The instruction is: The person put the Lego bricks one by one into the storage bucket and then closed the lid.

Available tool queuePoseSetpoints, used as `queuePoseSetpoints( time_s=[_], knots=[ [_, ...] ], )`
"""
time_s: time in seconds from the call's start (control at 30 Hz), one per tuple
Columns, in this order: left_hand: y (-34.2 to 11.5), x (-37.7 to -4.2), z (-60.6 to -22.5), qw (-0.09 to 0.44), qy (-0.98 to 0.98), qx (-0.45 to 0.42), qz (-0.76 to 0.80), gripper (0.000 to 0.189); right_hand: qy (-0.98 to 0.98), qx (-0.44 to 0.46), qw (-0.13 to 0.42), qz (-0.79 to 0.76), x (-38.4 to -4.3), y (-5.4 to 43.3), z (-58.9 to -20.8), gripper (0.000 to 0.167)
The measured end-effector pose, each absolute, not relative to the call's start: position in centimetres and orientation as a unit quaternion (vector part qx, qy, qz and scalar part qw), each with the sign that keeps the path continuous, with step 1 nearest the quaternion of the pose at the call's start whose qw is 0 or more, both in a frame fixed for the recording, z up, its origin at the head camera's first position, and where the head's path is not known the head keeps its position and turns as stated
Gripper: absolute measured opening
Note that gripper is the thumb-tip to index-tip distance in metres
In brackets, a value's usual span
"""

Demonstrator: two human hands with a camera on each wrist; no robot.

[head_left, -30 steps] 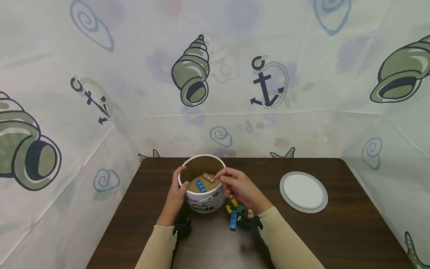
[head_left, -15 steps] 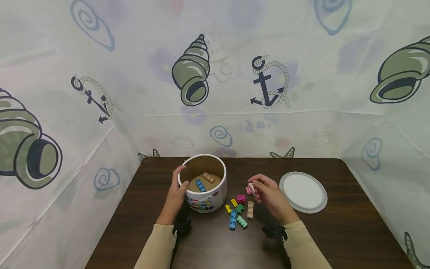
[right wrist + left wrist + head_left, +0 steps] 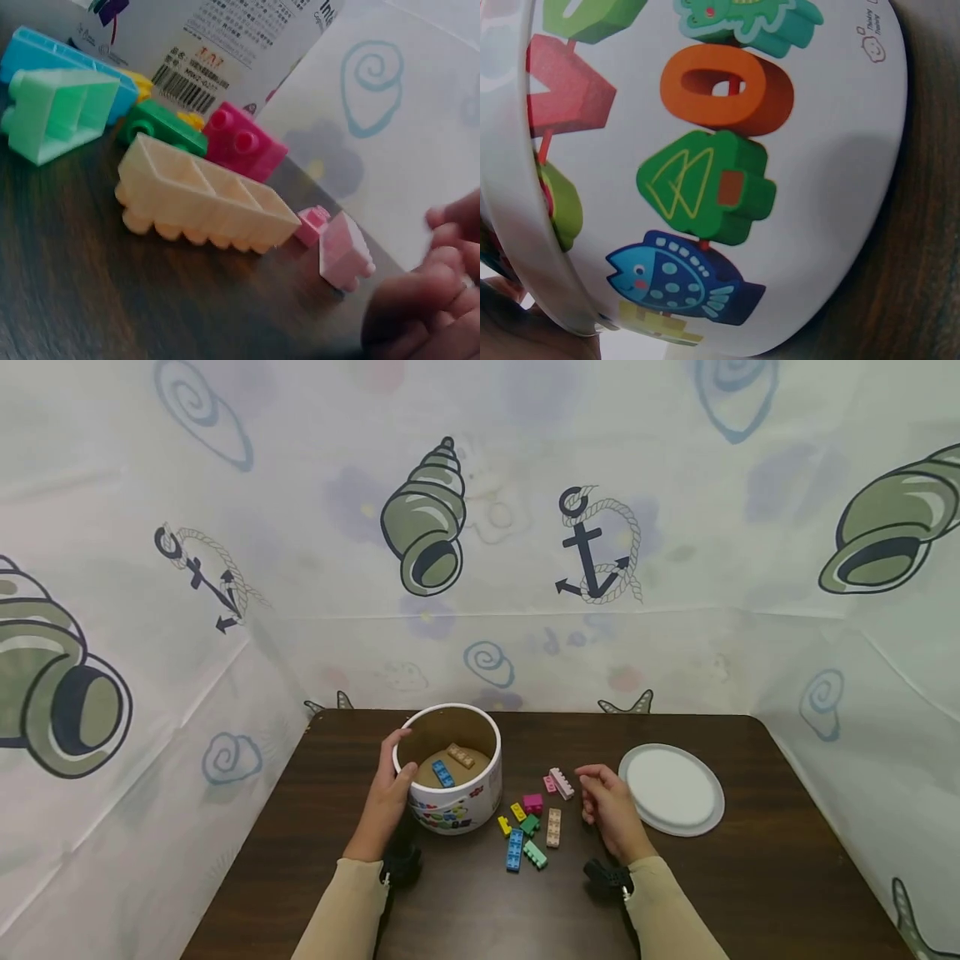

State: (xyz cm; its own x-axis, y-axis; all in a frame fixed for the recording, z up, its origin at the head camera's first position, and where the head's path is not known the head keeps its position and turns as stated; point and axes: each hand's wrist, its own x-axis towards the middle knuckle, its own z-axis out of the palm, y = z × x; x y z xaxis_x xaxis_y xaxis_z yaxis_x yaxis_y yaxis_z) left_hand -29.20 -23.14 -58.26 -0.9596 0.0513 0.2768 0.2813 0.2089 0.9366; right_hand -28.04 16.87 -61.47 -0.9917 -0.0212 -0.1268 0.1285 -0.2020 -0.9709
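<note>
My left hand (image 3: pixel 384 803) grips the near-left wall of a white round tub (image 3: pixel 467 808), its thumb over the rim. Inside the tub lie a blue toy brick (image 3: pixel 442 774) and a tan brick (image 3: pixel 461 756). In the left wrist view the tub's printed side (image 3: pixel 832 202) fills most of the picture. My right hand (image 3: pixel 613 812) is over the table with loosely bent fingers and holds nothing. Just left of its fingertips lies a light pink brick (image 3: pixel 561 783), beside a small pink brick (image 3: pixel 550 784). The right wrist view shows the light pink brick (image 3: pixel 345 253) lying on its side.
Between tub and right hand lie more bricks: magenta (image 3: pixel 532 803), tan (image 3: pixel 553 828), blue (image 3: pixel 514 850), mint green (image 3: pixel 536 855), dark green (image 3: pixel 529 825) and small yellow ones (image 3: pixel 518 812). A white round lid (image 3: pixel 671 789) lies to the right. A patterned cloth (image 3: pixel 525 543) hangs behind the table.
My right hand has moved from the tub's rim to the right, then let go of the light pink brick beside the small pink one. The left hand has kept its hold on the tub.
</note>
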Motion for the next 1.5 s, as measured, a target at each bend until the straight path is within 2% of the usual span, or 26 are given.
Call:
queuePoseSetpoints(
  time_s=[0.17, 0.4, 0.9, 1.27, 1.5],
  knots=[
    [-23.23, -29.14, -58.25, 0.093, -0.771, -0.106, -0.621, 0.060, 0.663, 0.046, 0.061, -0.745, -27.82, 16.72, -61.84, 0.032],
    [-23.23, -29.27, -58.15, 0.097, -0.767, -0.111, -0.624, 0.061, 0.734, 0.050, 0.014, -0.677, -27.97, 17.07, -61.39, 0.024],
    [-23.12, -29.24, -57.84, 0.098, -0.767, -0.111, -0.624, 0.060, 0.807, -0.005, 0.010, -0.590, -28.61, 17.10, -62.04, 0.023],
    [-23.24, -29.08, -58.03, 0.098, -0.773, -0.104, -0.618, 0.060, 0.835, 0.039, 0.025, -0.548, -28.44, 16.44, -61.88, 0.033],
    [-23.04, -29.37, -58.20, 0.094, -0.770, -0.114, -0.621, 0.060, 0.840, 0.049, 0.021, -0.540, -28.50, 16.59, -62.31, 0.026]
  ],
)
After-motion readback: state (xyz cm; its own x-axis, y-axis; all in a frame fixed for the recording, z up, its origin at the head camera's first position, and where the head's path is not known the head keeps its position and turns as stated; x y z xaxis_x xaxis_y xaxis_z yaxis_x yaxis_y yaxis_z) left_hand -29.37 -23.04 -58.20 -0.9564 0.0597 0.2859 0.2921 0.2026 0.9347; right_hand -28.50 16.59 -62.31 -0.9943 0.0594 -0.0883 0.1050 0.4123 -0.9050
